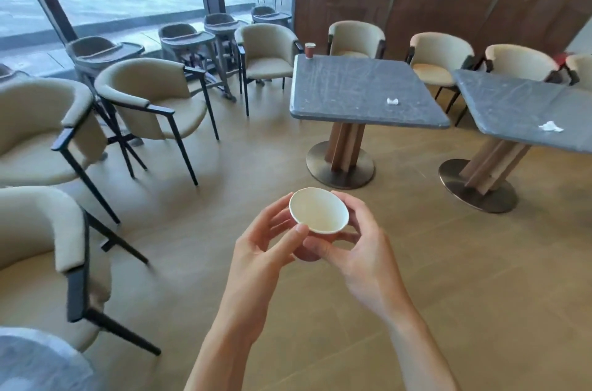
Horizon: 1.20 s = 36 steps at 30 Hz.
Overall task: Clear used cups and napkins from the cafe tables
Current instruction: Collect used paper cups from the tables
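Observation:
A paper cup, white inside and reddish outside, is held over the floor in front of me, its mouth tilted toward the camera. My left hand grips its left side with the thumb at the rim. My right hand grips its right side and lower part. Another reddish paper cup stands at the far left corner of the nearer grey table. A crumpled white napkin lies near that table's right edge. A second crumpled napkin lies on the right-hand grey table.
Beige armchairs with black frames line the left side and stand behind both tables. Several high chairs stand by the window. Each table rests on a round metal base. A round table edge shows at bottom left.

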Available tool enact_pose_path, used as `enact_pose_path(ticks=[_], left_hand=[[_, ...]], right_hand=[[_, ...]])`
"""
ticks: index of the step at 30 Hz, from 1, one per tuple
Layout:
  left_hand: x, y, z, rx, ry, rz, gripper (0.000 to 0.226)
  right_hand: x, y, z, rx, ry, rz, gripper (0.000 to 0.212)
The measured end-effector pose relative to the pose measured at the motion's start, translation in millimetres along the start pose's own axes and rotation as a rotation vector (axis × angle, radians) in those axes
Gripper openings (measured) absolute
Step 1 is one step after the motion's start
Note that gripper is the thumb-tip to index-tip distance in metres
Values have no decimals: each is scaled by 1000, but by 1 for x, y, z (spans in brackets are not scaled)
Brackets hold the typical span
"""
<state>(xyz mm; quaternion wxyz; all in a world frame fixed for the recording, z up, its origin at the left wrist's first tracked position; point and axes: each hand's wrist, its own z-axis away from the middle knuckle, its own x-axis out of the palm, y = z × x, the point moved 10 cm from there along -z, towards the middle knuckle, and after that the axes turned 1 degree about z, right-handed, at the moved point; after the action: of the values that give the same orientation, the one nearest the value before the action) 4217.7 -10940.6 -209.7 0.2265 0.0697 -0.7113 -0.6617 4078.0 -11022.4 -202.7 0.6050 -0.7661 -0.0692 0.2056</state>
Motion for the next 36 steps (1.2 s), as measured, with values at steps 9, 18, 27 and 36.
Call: enact_pose_path(ticks=[9, 18, 27, 36], left_hand=[[-104, -4, -178, -4, 201, -7, 37], [-194, 50, -389, 83, 331, 5, 34], [-289, 18, -578, 0, 382, 69, 39], [-351, 52, -827, -28, 143, 42, 30]], right_hand=[[122, 40, -203, -46, -255, 37, 76], [228, 12, -438, -179, -438, 7, 72], [327, 69, -616, -105, -426, 55, 71], [377, 68, -820, -41, -172, 54, 78]])
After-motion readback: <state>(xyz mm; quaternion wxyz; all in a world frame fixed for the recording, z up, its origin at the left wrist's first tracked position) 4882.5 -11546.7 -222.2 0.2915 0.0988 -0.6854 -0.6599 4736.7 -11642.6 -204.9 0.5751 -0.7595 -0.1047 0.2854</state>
